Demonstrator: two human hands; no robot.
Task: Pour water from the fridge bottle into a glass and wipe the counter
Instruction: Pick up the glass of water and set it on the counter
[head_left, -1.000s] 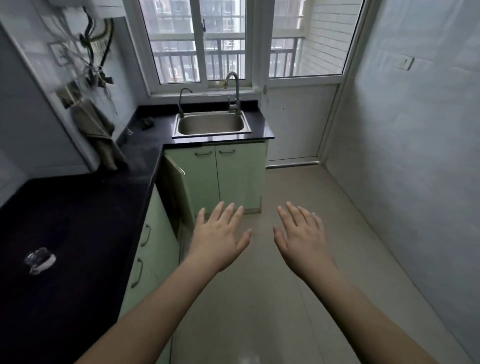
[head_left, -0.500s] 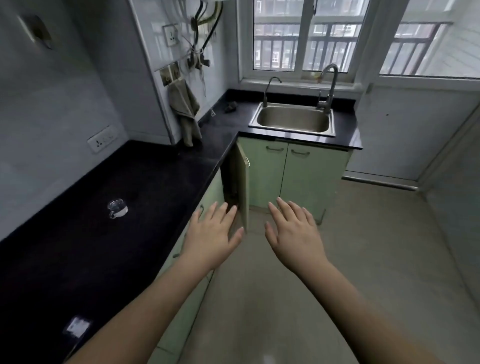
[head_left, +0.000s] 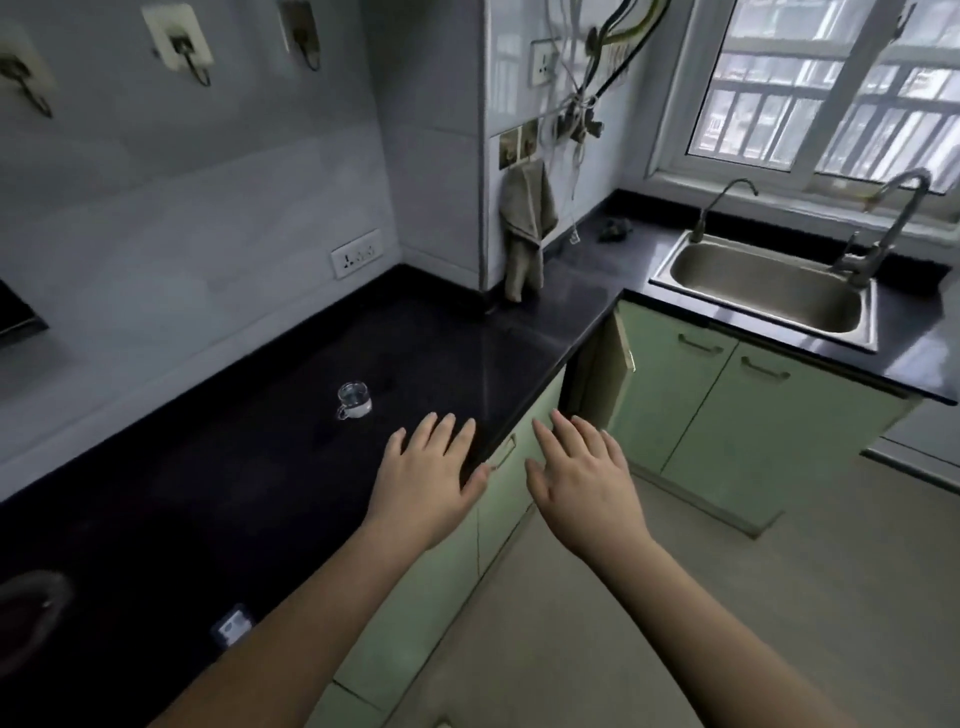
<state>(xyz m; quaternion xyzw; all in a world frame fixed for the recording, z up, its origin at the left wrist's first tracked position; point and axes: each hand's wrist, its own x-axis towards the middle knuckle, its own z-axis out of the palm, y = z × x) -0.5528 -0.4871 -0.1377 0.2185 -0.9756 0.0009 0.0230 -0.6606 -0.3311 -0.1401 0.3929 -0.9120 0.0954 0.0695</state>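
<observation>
A small clear glass cup (head_left: 354, 400) with a handle stands on the black counter (head_left: 208, 467), a little beyond and left of my left hand. My left hand (head_left: 428, 480) hovers palm down over the counter's front edge, fingers spread, holding nothing. My right hand (head_left: 582, 480) is beside it over the green cabinets, also spread and empty. A grey cloth (head_left: 525, 228) hangs on the wall corner above the counter. No bottle or fridge is in view.
A steel sink (head_left: 769, 291) with two taps sits under the window at the right. A green cabinet door (head_left: 618, 338) at the corner stands ajar. A small white packet (head_left: 232, 625) lies near the counter's front edge. Wall hooks and sockets line the left wall.
My view has swung left toward the counter. The glass cup has come closer to my left hand, which is over the counter edge instead of the floor. Both hands stay spread and empty.
</observation>
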